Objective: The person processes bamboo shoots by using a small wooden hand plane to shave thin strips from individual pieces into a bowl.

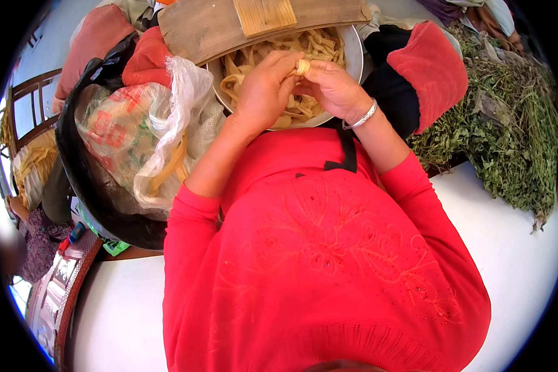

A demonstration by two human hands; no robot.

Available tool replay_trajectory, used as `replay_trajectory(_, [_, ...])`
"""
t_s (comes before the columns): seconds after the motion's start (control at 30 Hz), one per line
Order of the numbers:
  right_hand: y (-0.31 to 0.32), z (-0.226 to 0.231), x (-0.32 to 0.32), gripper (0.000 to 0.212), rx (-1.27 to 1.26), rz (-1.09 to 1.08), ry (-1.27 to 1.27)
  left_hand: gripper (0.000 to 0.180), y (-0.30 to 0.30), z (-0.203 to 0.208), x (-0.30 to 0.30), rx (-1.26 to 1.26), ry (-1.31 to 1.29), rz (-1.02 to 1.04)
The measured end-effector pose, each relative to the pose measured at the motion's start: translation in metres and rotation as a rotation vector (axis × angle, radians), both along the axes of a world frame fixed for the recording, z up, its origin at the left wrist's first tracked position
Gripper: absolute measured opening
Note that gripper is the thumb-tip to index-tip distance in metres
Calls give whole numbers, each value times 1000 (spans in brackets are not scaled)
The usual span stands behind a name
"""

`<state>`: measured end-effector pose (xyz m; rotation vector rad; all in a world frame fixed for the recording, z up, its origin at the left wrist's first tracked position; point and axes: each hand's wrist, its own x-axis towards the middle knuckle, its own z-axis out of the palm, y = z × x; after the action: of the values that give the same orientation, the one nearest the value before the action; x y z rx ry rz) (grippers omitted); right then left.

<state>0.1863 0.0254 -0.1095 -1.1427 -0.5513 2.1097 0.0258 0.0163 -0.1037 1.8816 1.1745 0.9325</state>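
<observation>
My left hand [263, 92] and my right hand [339, 90] meet above a round metal basin [354, 54]. Pinched between their fingertips is a pale yellow strip [302, 67], coiled or folded into a small thick band. Both hands are closed on it, though my right fingers are partly hidden behind the band. More flat, curling yellowish strips [321, 46] fill the basin below. A silver bracelet [362, 115] circles my right wrist.
A wooden board [198, 31] lies across the basin's far rim. On the left, a large black tub [71, 146] holds clear and white plastic bags [189, 93]. Dried leafy stalks [496, 124] are heaped at right, beyond a red-and-black cloth [431, 68]. A person sits at far left.
</observation>
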Motion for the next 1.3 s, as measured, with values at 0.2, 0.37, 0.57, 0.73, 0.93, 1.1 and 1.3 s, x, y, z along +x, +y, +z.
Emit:
replay_trajectory(0.2, [5,2,1,9,997,113,-749,28,8,20,3,-142,-147,-27])
replay_trajectory(0.37, [-2,12,-7,8,1314,-18,-1039,18,12,-10,14,-58,-14,184])
replay_trajectory(0.57, [8,12,-4,3,1272,-184,-976,25,-21,-1,1,-1155,-783,167])
replay_trajectory(0.73, [10,6,6,10,928,-274,-690,8,-26,6,-21,-84,19,219])
replay_trajectory(0.93, [30,38,24,30,812,55,-649,10,-10,27,-25,232,264,125])
replay_trajectory(1.1, [47,50,15,26,323,516,-253,9,2,20,-12,87,24,98])
replay_trajectory(1.3, [68,51,28,11,473,415,-240,13,19,28,-28,-408,-299,94])
